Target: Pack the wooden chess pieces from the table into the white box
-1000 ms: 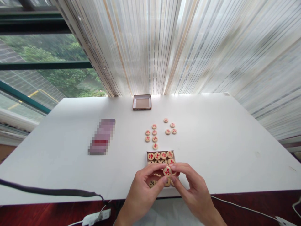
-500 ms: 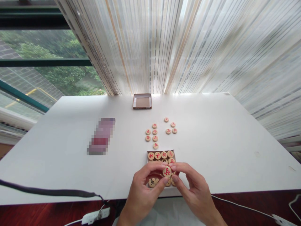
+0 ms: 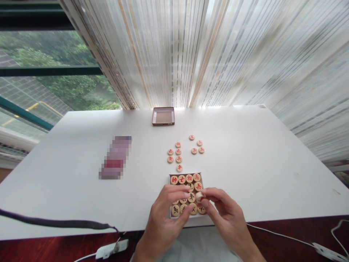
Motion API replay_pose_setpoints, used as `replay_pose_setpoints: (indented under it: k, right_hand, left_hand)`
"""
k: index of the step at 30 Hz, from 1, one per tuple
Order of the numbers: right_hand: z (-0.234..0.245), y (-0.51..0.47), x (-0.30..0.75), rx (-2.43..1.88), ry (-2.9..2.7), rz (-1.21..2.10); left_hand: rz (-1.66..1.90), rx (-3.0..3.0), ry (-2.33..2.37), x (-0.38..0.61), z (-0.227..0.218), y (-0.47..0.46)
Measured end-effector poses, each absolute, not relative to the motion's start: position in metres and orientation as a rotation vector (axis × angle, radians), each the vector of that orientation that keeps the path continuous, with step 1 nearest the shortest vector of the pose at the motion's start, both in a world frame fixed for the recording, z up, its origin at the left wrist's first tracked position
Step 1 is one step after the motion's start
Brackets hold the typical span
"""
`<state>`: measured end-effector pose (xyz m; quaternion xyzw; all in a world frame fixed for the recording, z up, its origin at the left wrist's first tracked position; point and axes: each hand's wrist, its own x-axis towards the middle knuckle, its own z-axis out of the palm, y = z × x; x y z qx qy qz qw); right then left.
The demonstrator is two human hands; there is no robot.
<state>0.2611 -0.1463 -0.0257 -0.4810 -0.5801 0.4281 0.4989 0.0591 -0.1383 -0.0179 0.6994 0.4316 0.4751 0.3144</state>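
A small open box [image 3: 171, 176] of round wooden chess pieces sits at the table's near edge. My right hand [image 3: 227, 218] pinches one wooden chess piece [image 3: 200, 196] on its edge over the box's right side. My left hand [image 3: 165, 218] hovers over the box's left half with fingers curled, its fingertips touching the pieces in the box. Loose red-marked pieces lie just beyond the box in two small groups, a left group [image 3: 176, 155] and a right group [image 3: 196, 145].
The box's lid [image 3: 163, 116] lies upturned at the far edge of the white table [image 3: 259, 160]. A blurred purple-red flat object [image 3: 116, 157] lies to the left. A dark cable [image 3: 54, 222] and a power strip [image 3: 111, 249] are at the near left. Striped curtains hang behind.
Both hands held a red-marked piece face up between them. Now the left hand has let go and dropped onto the box, and the right hand has turned the piece on edge.
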Motion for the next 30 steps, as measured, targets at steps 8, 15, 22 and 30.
replay_pose_setpoints:
  k: [8, 15, 22, 30]
  right_hand:
    - [-0.033, -0.129, 0.284, -1.168, -1.241, 1.089]
    - [-0.049, -0.128, 0.289, -1.204, -1.193, 1.17]
    - [-0.049, -0.129, 0.29, -1.179, -1.207, 1.164]
    - [-0.051, -0.127, 0.291, -1.148, -1.26, 1.117]
  left_hand:
    - [1.154, 2.042, 1.422, 0.028, -0.035, -0.119]
    - [1.067, 2.098, 1.432, 0.025, -0.042, -0.114]
    - [1.036, 2.089, 1.444, 0.025, -0.042, -0.116]
    - [0.98, 2.084, 1.496, 0.025, -0.045, -0.117]
